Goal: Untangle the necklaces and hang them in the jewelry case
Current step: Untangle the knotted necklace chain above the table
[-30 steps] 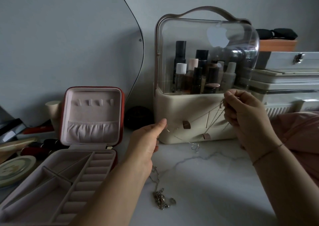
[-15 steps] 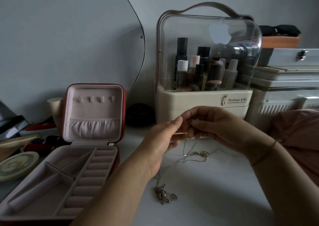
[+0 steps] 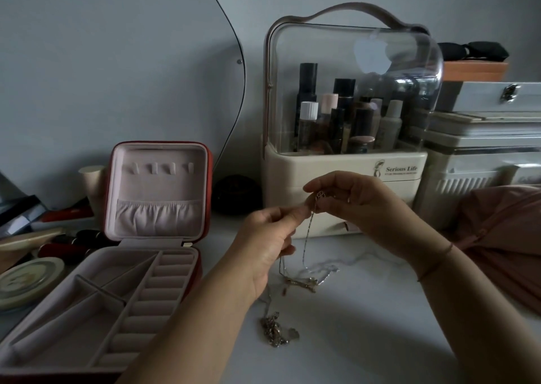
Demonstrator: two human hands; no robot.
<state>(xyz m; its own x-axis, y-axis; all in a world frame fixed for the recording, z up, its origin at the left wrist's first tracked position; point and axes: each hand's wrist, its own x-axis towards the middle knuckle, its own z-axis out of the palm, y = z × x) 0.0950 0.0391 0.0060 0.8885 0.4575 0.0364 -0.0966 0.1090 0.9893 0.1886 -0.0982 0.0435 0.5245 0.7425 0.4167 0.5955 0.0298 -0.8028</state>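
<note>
Necklace (image 3: pixel 307 235) pinched between raised left hand (image 3: pixel 268 238), right hand (image 3: pixel 361 205)

I count two hands, my left hand (image 3: pixel 269 237) and my right hand (image 3: pixel 360 205); one jewelry case (image 3: pixel 158 237) with four hooks (image 3: pixel 162 167) in its lid; one cosmetics organizer (image 3: pixel 336 164); one paper cup (image 3: pixel 92 178). The necklaces (image 3: pixel 273 328) are too tangled to count.

Jewelry case (image 3: pixel 96 290) lies left of the cosmetics organizer (image 3: pixel 345 161).
</note>
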